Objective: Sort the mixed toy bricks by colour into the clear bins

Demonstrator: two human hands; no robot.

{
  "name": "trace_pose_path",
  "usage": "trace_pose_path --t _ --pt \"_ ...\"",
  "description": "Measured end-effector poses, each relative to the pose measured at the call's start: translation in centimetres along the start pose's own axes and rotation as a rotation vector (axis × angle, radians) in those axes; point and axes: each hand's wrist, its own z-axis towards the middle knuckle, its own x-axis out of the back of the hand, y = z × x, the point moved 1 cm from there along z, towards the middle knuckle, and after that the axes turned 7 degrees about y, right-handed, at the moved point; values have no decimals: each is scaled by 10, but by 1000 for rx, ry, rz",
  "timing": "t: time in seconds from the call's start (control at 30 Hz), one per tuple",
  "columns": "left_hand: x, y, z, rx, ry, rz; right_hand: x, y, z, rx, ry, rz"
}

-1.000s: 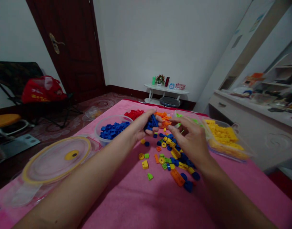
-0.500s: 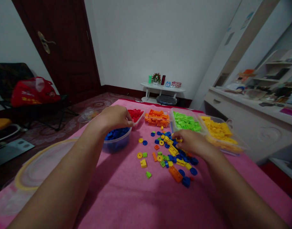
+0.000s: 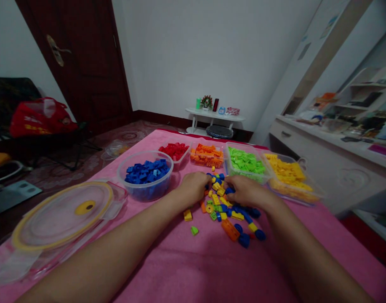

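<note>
A loose pile of mixed toy building bricks (image 3: 215, 200) in yellow, blue, green and orange lies on the pink cloth, some of them wheel-shaped. My left hand (image 3: 194, 189) reaches into the pile's left side with its fingers curled down; what they hold, if anything, is hidden. On the far right side of the pile, my right hand (image 3: 245, 190) bends its fingers among blue and yellow pieces, and its grip is also hidden. Nearer to me lie an orange brick (image 3: 230, 230), a yellow brick (image 3: 187, 215) and a small green piece (image 3: 194, 230).
A round tub (image 3: 145, 191) of blue bricks stands left of the pile. Behind are containers of red bricks (image 3: 174, 150), orange bricks (image 3: 207, 155), green bricks (image 3: 246, 160) and yellow bricks (image 3: 286, 172). Clear lids (image 3: 60, 214) lie on the pink cloth (image 3: 180, 261) at left.
My left hand has come from above the blue tub and red container rightward to the pile. My right hand has shifted slightly left. Some bricks and wheels at the pile's left are now hidden.
</note>
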Motion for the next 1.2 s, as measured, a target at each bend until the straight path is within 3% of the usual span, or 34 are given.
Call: trace_pose_path --t 0.13,0.27,0.47,0.6,0.77,1.0,1.2 --pt "10 -3 1 100 24 -105 4 2 2 -13 92 43" --pt "17 0 5 255 83 -510 10 6 5 -56 285 158" --pt "19 11 8 697 -115 -1374 19 3 4 -57 494 464" --pt "17 14 6 779 -250 -1664 23 -12 0 -54 506 840" --pt "12 17 3 762 -388 -1803 27 -29 -5 35 453 962" --pt "18 13 6 825 -268 -1742 29 -15 -6 -89 396 944" --pt "21 12 5 795 -339 -1809 26 -16 -3 -42 509 804"
